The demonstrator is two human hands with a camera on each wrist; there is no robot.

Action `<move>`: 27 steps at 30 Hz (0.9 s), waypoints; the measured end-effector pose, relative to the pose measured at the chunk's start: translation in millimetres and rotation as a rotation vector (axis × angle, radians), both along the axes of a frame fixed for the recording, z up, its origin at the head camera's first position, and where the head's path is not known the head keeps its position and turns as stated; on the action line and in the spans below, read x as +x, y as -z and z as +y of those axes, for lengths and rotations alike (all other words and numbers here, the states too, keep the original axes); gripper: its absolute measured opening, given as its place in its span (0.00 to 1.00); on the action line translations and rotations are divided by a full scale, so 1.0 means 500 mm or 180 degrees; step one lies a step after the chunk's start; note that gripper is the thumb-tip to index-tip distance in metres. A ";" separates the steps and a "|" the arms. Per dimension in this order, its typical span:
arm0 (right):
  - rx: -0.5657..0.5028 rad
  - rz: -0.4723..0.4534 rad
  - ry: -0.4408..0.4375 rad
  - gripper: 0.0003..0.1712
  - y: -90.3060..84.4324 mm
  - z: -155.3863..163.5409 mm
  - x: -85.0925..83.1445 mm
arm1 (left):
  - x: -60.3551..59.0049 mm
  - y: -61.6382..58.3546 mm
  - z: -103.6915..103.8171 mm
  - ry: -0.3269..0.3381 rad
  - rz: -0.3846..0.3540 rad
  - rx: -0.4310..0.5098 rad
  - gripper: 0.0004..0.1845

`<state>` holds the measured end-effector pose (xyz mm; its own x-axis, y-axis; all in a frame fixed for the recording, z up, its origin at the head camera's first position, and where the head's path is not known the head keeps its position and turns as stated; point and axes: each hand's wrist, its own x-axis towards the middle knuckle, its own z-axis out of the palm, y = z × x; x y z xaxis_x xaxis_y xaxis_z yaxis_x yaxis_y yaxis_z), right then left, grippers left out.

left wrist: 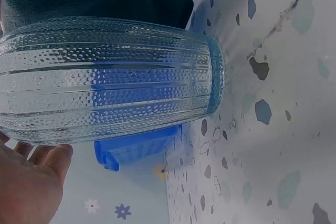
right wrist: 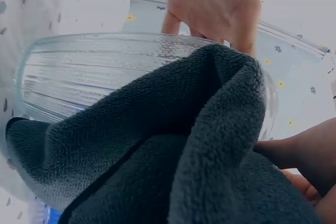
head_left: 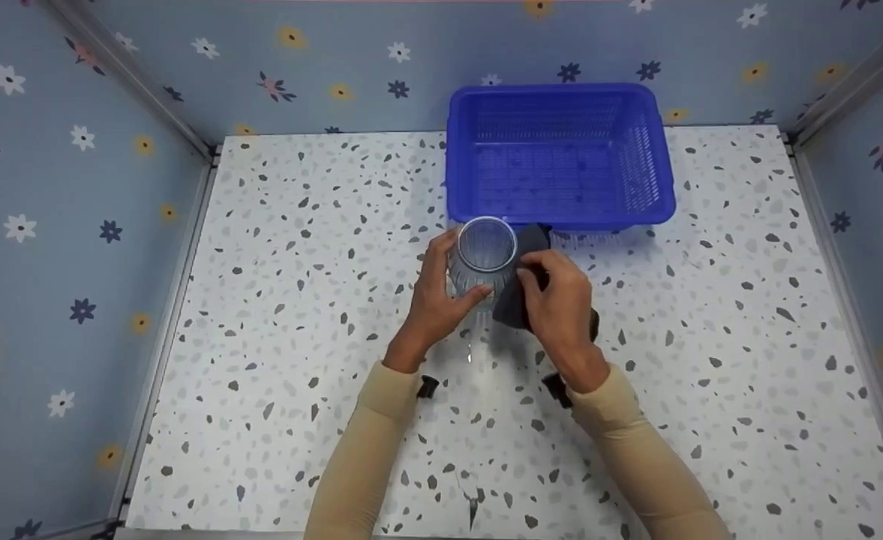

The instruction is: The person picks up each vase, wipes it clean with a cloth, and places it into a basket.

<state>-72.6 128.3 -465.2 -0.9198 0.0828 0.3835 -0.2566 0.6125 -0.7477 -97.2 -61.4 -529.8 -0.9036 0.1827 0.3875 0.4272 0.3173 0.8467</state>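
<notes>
A clear ribbed glass vase (head_left: 479, 262) with a dotted texture stands upright on the speckled table, its round mouth facing up. My left hand (head_left: 441, 289) grips it near the top, thumb on the near side and fingers round the left. In my right hand (head_left: 561, 296) is a dark grey terry cloth (head_left: 515, 296), pinched between thumb and fingers and hanging along the vase's right side. The right wrist view shows the bunched cloth (right wrist: 157, 145) covering part of the glass, with several right-hand fingers (right wrist: 299, 153) partly hidden behind its folds.
Just behind the vase stands a blue plastic basket (head_left: 561, 225) with slotted walls, near the back wall. Flower-patterned panels (head_left: 73, 247) enclose the table (head_left: 298, 300) at the back and both sides. Black wrist-camera parts (head_left: 557, 390) stick out beside the cuffs.
</notes>
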 end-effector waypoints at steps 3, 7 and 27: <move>0.0025 -0.0046 0.0007 0.05 0.003 0.000 0.002 | 0.000 0.001 0.000 -0.0012 0.0001 -0.0008 0.44; -0.0030 -0.0147 0.0011 0.05 0.018 0.005 0.006 | -0.001 0.002 -0.001 -0.0008 0.0006 -0.0004 0.45; 0.0048 -0.0765 -0.0056 0.03 0.146 0.014 -0.010 | -0.001 0.004 0.000 -0.0061 -0.0045 -0.0062 0.47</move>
